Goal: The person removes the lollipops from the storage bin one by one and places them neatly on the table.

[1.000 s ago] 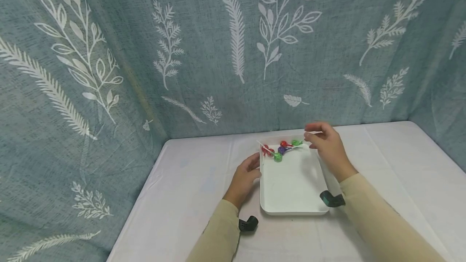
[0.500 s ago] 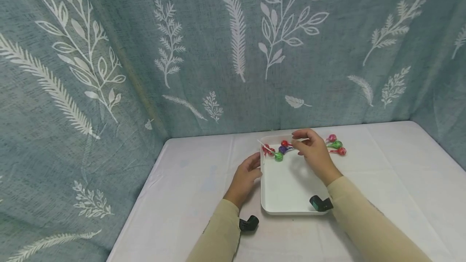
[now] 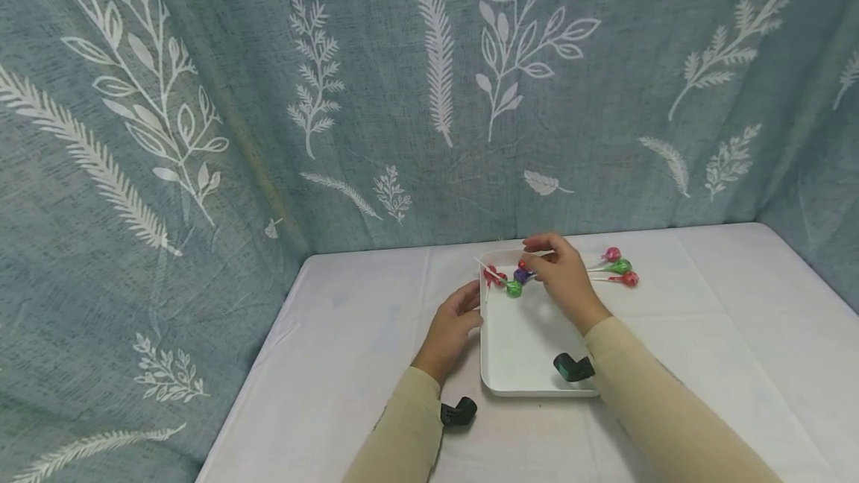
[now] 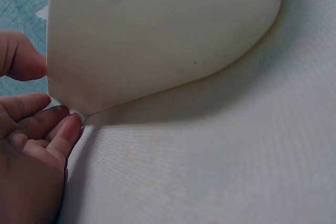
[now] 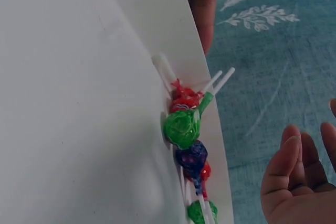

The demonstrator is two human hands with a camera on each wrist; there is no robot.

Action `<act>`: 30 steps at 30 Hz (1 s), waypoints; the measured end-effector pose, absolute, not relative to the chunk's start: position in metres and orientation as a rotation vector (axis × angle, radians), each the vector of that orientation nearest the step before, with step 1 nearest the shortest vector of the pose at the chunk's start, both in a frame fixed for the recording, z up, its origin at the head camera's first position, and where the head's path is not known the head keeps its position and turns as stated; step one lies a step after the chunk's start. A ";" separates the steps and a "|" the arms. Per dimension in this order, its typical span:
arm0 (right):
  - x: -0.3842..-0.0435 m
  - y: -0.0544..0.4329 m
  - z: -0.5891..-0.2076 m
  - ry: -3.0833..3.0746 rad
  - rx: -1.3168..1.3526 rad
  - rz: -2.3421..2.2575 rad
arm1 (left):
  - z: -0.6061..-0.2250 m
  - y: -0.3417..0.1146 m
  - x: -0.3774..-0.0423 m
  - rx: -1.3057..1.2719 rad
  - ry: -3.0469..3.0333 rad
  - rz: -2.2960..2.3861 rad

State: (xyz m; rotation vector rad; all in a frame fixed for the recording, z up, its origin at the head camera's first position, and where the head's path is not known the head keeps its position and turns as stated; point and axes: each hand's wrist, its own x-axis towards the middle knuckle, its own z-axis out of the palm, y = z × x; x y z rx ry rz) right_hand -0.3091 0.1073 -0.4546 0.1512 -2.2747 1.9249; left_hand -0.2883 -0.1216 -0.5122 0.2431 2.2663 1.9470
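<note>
A white tray (image 3: 530,352) lies on the cloth-covered table. Its left wall is held by my left hand (image 3: 450,330), thumb at the rim and fingers along the outside; the left wrist view shows these fingers at the tray's corner. Near the far end of the tray lie several wrapped lollipops: red ones (image 3: 491,275), a green lollipop (image 5: 182,129) and a purple lollipop (image 5: 191,157). Over that end hovers my right hand (image 3: 562,282), fingers loosely bent with nothing between them. It hides part of the candy in the head view. Another green lollipop (image 5: 202,212) shows in the right wrist view.
To the right of the tray, a pink lollipop (image 3: 611,254), a green lollipop (image 3: 620,267) and a red lollipop (image 3: 630,279) rest on the white tablecloth (image 3: 711,334), sticks pointing left. A blue-green leaf-patterned curtain (image 3: 376,95) stands behind the table.
My right hand has moved left over the tray's far end, uncovering the lollipops on the table to the right. My left hand stays at the tray's left wall.
</note>
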 end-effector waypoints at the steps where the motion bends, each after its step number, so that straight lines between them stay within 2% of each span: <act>1: -0.309 0.106 -0.455 -2.272 0.147 1.928 | -0.512 -0.122 -0.288 0.241 2.263 1.944; 10: -0.313 0.098 -0.466 -2.368 0.087 1.890 | -0.512 -0.122 -0.285 0.239 2.269 1.923; 19: -0.310 0.090 -0.484 -2.526 0.173 1.784 | -0.514 -0.124 -0.283 0.255 2.252 1.933; 30: -0.303 0.095 -0.491 -2.648 0.133 1.809 | -0.511 -0.127 -0.279 0.251 2.247 1.924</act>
